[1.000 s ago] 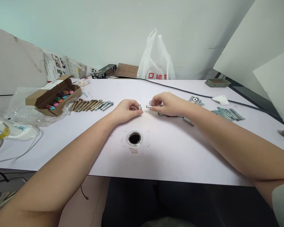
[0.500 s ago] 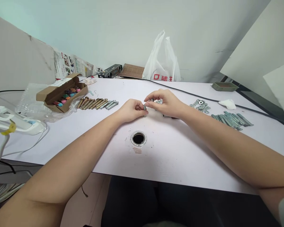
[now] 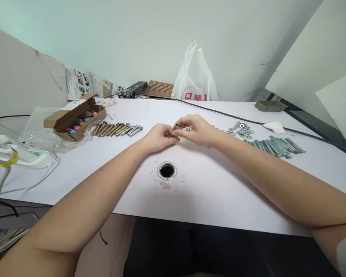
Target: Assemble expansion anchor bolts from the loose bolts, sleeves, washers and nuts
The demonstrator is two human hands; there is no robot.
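Note:
My left hand (image 3: 158,137) and my right hand (image 3: 197,130) meet over the middle of the white table (image 3: 207,184), fingertips touching. Together they pinch a small silver bolt part (image 3: 177,127) between them; most of it is hidden by the fingers. A row of assembled brass and silver anchor bolts (image 3: 118,129) lies left of my left hand. Right of my right hand sit a heap of nuts and washers (image 3: 242,130) and a bundle of silver bolts (image 3: 276,145).
A round cable hole (image 3: 167,171) lies just in front of my hands. An open cardboard box (image 3: 75,119) on clear plastic sits at the left, a white plastic bag (image 3: 194,82) at the back, a black cable (image 3: 276,125) and a green tray (image 3: 271,105) at the right.
The hands, apart a second ago with a silver piece in each, have come together so the pieces meet. The view has shifted slightly.

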